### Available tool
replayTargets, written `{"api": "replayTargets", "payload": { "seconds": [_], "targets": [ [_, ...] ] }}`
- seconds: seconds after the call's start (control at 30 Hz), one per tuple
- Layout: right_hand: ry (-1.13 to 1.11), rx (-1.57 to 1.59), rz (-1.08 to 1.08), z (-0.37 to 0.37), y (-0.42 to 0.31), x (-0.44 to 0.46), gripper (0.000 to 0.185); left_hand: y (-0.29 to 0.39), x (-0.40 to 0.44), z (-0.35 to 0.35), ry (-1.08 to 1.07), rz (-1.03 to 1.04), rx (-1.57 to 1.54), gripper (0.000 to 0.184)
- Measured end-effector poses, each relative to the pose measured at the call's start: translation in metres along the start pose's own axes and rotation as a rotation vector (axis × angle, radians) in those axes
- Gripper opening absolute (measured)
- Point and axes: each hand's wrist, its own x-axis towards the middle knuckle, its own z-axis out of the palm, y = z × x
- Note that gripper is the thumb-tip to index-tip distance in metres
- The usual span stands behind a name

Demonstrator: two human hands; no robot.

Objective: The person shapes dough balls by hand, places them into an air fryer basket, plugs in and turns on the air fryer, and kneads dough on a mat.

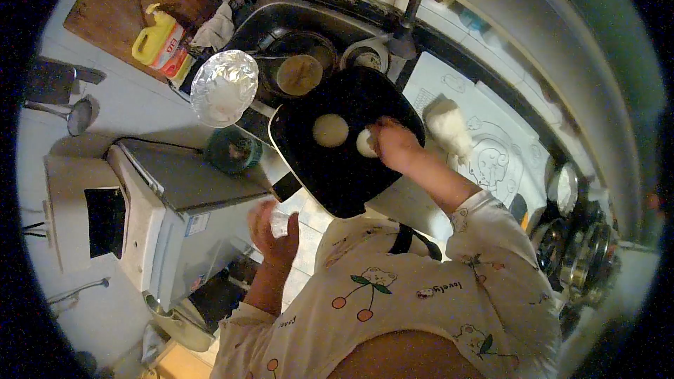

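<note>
Right hand [382, 139] is over the black pan [344, 182], fingers bent and touching the second dough round [366, 143]; part of that round is hidden under them. Can't tell if the fingertips are clamped on it or only pressing. The first dough round [330, 130] lies flat on the pan floor, just beside the second, not touching it. Both rounds are inside the pan walls.

Left hand [272, 230] is outside the pan, below its lower-left edge in the view, thumb and fingers apart. A small whitish thing [279, 224] shows between them, too blurred to name.

Larger dough lump [449, 128] sits on the white printed mat [518, 175], right of the pan, near its edge. Foil-covered plate [224, 91] is left of the pan, with a pale patch on the foil. Green bowl [233, 151] is below the plate. Sink [281, 17] is beyond the pan, with dark cookware [319, 45] in it. Yellow jug [159, 41] with a red and white label stands upper left, by a grey cloth [214, 28].
</note>
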Motion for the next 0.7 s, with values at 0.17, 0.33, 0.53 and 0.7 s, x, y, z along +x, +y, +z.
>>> {"api": "replayTargets", "payload": {
  "seconds": [0.17,0.33,0.53,0.7],
  "targets": [
    [-0.062,-0.281,-0.139,0.003,-0.027,-0.005,0.042,-0.008,0.037,0.005,-0.467,-0.320,-0.087,0.065],
    [-0.004,-0.445,-0.169,0.027,-0.032,0.008,0.043,-0.002,0.041,0.005,-0.472,-0.311,-0.006,0.060],
    [0.022,-0.405,-0.206,0.031,-0.023,0.011,0.045,-0.009,0.035,0.009,-0.426,-0.302,-0.036,0.050],
    [0.427,-0.033,-0.276,-0.023,-0.012,-0.021,0.035,-0.004,0.067,0.009,-0.652,-0.272,-0.031,0.040]
  ]
}}
